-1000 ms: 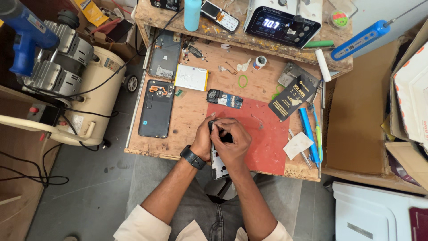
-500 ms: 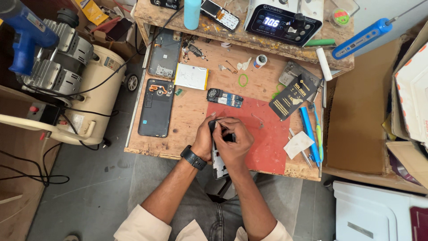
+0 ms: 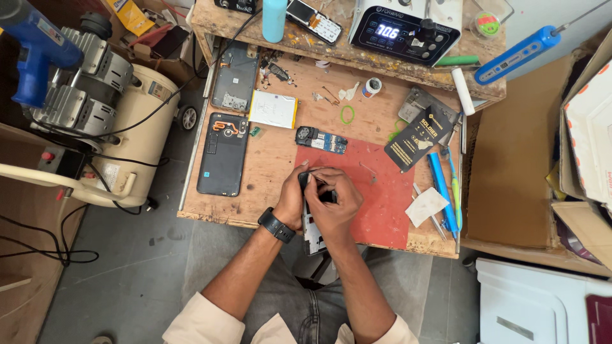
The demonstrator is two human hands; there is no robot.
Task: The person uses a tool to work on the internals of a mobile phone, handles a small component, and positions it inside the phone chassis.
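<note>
Phone frame (image 3: 312, 230), a thin pale-grey one with a dark top end, sits in both hands at the near edge of the wooden bench (image 3: 268, 162), partly over the red mat (image 3: 376, 191). Its lower end sticks out past the bench edge, toward the person's lap.

Left hand (image 3: 292, 202), with a black watch (image 3: 276, 225) on the wrist, is curled around the frame's left side. Right hand (image 3: 331, 199) is closed over the top part, fingertips pinched together on something small and dark; I cannot tell what it is.

It looks like the person is fitting or prying a small part at the top of the frame. The next move likely needs a steady grip and gentle finger pressure, since the part is tiny.

Just past the hands lies a small blue circuit board (image 3: 321, 140). To the left are 2 dark phone backs (image 3: 223, 154), one above the other, and a white flat battery (image 3: 273, 109). To the right are a black packet (image 3: 421, 137), a blue tool (image 3: 442, 192) and a white paper scrap (image 3: 426, 206). At the far edge stands a heating station (image 3: 403, 28) with a lit screen.
</note>
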